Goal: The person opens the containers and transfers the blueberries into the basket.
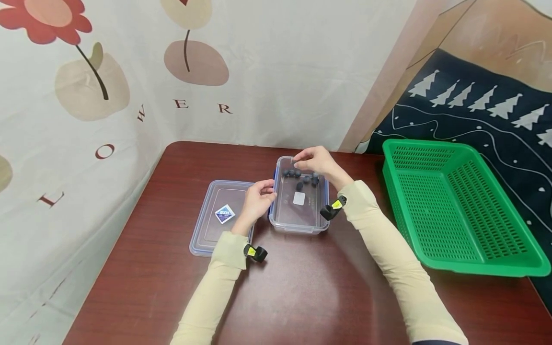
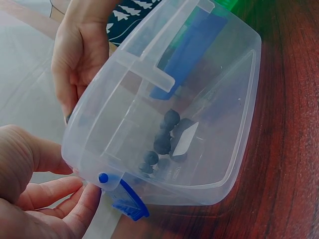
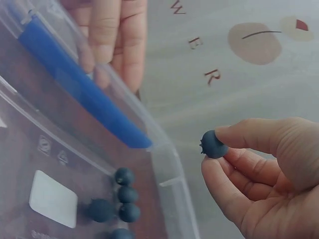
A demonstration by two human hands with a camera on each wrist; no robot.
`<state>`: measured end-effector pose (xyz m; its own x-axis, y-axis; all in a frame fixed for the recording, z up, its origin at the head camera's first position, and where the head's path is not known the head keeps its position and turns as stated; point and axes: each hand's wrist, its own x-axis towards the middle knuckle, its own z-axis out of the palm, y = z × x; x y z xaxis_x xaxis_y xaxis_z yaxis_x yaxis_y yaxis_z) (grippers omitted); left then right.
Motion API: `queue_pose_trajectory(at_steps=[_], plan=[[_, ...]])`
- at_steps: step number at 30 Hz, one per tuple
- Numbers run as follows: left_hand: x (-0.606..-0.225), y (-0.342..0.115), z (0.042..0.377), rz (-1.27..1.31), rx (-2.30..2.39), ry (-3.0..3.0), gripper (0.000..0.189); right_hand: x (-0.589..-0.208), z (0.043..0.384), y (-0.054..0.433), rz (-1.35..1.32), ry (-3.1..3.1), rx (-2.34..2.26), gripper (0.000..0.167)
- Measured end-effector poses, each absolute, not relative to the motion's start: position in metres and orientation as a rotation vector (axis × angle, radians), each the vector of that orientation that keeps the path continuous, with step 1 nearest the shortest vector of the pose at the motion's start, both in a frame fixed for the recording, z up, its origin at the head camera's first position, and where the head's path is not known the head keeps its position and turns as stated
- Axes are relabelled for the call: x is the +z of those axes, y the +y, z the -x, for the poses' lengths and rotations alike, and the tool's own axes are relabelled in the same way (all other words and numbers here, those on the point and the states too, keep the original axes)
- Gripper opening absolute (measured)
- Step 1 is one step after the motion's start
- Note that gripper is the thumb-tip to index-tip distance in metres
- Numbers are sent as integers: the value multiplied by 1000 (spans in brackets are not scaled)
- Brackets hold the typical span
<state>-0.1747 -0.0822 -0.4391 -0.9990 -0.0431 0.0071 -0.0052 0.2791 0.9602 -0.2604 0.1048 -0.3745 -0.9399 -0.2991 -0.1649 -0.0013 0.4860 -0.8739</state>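
Between the fingertips and thumb of my right hand (image 1: 316, 160), one blueberry (image 3: 214, 144) is pinched above the far end of a clear plastic container (image 1: 289, 213). My left hand (image 1: 258, 199) grips the container's left edge, thumb and fingers at the rim beside a blue side latch (image 2: 129, 201). Several more blueberries (image 3: 128, 194) lie on the container's bottom, mostly toward its far end, near a white square label (image 3: 53, 199). The container's blue-edged lid (image 1: 204, 225) lies flat to its left, partly covered by my left forearm and hand.
A large green perforated basket (image 1: 483, 268) stands on the right of the dark red-brown table (image 1: 293, 297). Behind the table hangs a pale cloth (image 1: 276, 96) with flowers and letters. A navy cloth (image 1: 465, 105) with white trees lies behind the basket.
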Motion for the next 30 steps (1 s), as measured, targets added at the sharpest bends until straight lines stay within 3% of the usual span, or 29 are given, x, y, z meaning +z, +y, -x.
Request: queue_pose_trajectory(at_steps=[30], plan=[[-440, -80, 175, 8, -1863, -2444, 35, -322, 245, 221, 178, 2674, -1533, 30]])
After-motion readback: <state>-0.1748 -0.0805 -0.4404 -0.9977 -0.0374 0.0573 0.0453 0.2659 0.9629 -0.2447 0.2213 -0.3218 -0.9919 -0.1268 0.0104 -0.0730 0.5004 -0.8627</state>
